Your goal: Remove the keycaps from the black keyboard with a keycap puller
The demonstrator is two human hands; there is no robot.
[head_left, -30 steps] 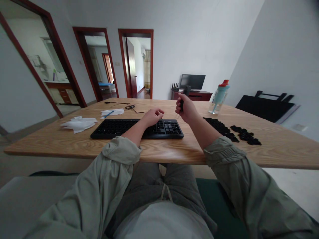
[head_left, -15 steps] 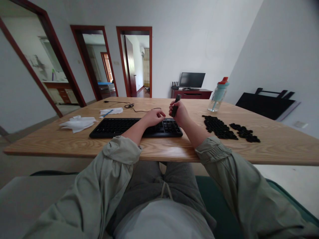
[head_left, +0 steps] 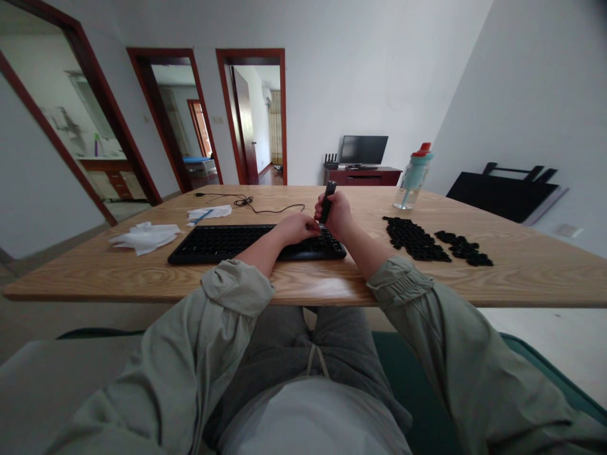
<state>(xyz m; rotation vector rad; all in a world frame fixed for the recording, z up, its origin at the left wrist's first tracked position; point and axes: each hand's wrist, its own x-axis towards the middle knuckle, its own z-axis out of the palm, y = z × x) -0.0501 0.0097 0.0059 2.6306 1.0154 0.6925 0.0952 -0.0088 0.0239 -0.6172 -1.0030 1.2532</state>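
Note:
A black keyboard [head_left: 222,241] lies near the front edge of the wooden table. My right hand [head_left: 339,213] is wrapped round a slim black tool [head_left: 328,197], held upright above the keyboard's right end; its lower tip is hidden, so its kind is unclear. My left hand [head_left: 298,229] rests over the right part of the keyboard, its fingertips pinched together close to the tool's lower end. Whatever sits between those fingertips is too small to make out. To the right, black keycaps [head_left: 417,240] lie in a large patch, with a smaller patch of keycaps [head_left: 465,248] beside it.
Crumpled white tissue [head_left: 146,237] lies left of the keyboard. Behind it, a blue stick [head_left: 203,216] rests on another tissue [head_left: 220,211]. A black cable [head_left: 244,201] trails across the table's back. A water bottle [head_left: 411,180] with a red lid stands at the back right.
My left hand has moved right and its fingers have closed in by the tool. My right hand has tilted the tool more upright and shifted slightly left. The view has shifted a little.

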